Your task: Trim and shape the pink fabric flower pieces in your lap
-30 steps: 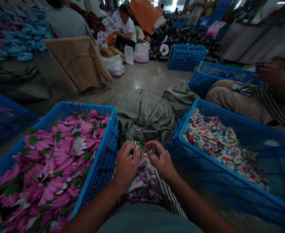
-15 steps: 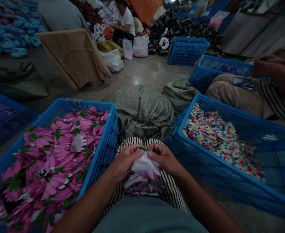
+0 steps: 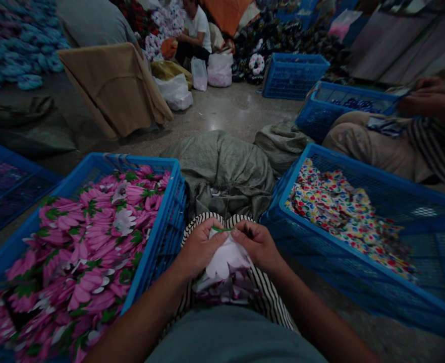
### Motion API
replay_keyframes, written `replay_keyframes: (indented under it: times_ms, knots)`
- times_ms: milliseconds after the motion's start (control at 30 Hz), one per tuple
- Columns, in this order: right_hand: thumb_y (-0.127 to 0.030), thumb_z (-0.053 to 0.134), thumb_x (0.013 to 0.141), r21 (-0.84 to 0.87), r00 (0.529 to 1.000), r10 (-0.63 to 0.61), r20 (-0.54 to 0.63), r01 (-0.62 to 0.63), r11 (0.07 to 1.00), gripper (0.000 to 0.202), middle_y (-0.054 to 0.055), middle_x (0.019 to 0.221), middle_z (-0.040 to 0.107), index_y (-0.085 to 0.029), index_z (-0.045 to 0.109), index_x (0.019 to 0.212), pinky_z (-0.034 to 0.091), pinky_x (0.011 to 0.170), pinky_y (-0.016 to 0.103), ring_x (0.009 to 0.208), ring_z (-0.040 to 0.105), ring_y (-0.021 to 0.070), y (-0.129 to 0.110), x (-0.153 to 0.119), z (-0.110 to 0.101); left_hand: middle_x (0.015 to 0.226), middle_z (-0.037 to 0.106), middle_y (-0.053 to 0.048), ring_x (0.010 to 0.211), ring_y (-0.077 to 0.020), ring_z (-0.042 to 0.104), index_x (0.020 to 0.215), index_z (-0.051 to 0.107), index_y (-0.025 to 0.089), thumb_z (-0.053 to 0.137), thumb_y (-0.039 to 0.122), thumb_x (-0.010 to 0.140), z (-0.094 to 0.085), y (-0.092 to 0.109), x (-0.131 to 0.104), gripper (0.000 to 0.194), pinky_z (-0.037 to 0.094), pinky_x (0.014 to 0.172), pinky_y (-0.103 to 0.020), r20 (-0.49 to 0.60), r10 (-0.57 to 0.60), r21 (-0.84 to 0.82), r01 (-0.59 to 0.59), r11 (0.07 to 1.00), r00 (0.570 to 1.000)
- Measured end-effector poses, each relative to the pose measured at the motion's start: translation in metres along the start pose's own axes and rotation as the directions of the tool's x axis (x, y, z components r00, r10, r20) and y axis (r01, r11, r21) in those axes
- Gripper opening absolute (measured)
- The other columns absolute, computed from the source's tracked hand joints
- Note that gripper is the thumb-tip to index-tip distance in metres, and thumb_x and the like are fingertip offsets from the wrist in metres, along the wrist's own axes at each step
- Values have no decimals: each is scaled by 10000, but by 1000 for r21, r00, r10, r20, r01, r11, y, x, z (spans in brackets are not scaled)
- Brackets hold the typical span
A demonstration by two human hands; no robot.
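Crate rims hem both sides, gap fits knees, left hand and right hand (thumbs close) pinching white cloth along its top.

Swing your left hand sideways at lap level and the pink-filled crate's wall stops you; your right hand meets the patterned-cloth crate. Ahead, past your knees, a bulging grey-green sack blocks the low path. You have open air above all three.
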State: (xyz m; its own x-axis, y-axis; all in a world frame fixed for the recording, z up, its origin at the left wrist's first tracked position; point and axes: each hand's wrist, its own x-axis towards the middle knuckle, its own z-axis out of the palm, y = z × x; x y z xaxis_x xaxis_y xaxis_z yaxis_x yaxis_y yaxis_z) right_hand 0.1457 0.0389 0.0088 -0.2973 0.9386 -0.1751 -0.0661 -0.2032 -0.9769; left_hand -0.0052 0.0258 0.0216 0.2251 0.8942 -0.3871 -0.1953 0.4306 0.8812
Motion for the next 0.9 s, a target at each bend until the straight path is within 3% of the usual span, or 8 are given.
replay_keyframes:
  times_ms: [133, 200, 367, 500, 633, 900]
  knots:
    - [-367, 639, 715, 159, 985, -4, -173, 32, 987, 238, -59, 485, 420, -175, 527, 629, 227, 389, 190, 408, 302, 65, 7, 3, -7, 512, 529, 87, 388, -78, 474, 737, 445, 213, 632, 342, 700, 5, -1, -3, 230, 323, 382, -161, -44, -2, -34, 0, 999, 999]
    - [-377, 618, 742, 175, 978, -41, -203, 77, 981, 236, -65, 482, 399, -182, 522, 653, 190, 383, 190, 399, 264, 62, 9, 4, -13, 499, 531, 89, 377, -80, 469, 742, 446, 213, 652, 337, 680, 5, 3, -5, 248, 329, 372, -161, -72, -26, -67, 21, 998, 997]
    - [-523, 491, 791, 185, 997, -12, 79, -3, 983, 362, -25, 582, 439, -174, 579, 822, 192, 403, 192, 459, 307, 83, 3, -1, -20, 505, 561, 72, 391, -87, 480, 748, 472, 201, 691, 335, 637, 6, 7, -5, 279, 346, 374, -166, -102, -43, -130, 30, 991, 994]
    - [-470, 517, 797, 102, 980, -40, 197, 20, 995, 322, -31, 593, 414, -159, 602, 791, 232, 443, 195, 494, 316, 84, -2, -4, -21, 517, 587, 38, 419, -93, 504, 735, 526, 171, 701, 336, 624, 11, 7, -4, 265, 372, 400, -175, -121, -52, -59, 45, 997, 991]
    - [-457, 519, 802, 53, 969, -63, 238, 51, 997, 330, -29, 599, 419, -140, 612, 797, 246, 455, 195, 506, 324, 84, -2, -4, -23, 512, 588, 35, 419, -99, 509, 737, 524, 171, 696, 335, 627, 15, 10, -4, 261, 378, 399, -179, -125, -45, -38, 40, 998, 991]
    - [-451, 545, 788, 195, 963, -26, 267, -28, 980, 338, -52, 520, 359, -125, 568, 702, 200, 403, 171, 439, 260, 55, 0, -3, -19, 507, 553, 54, 436, -70, 481, 700, 526, 165, 681, 300, 651, 17, 10, -4, 212, 360, 417, -155, -88, 23, 27, -21, 999, 996]
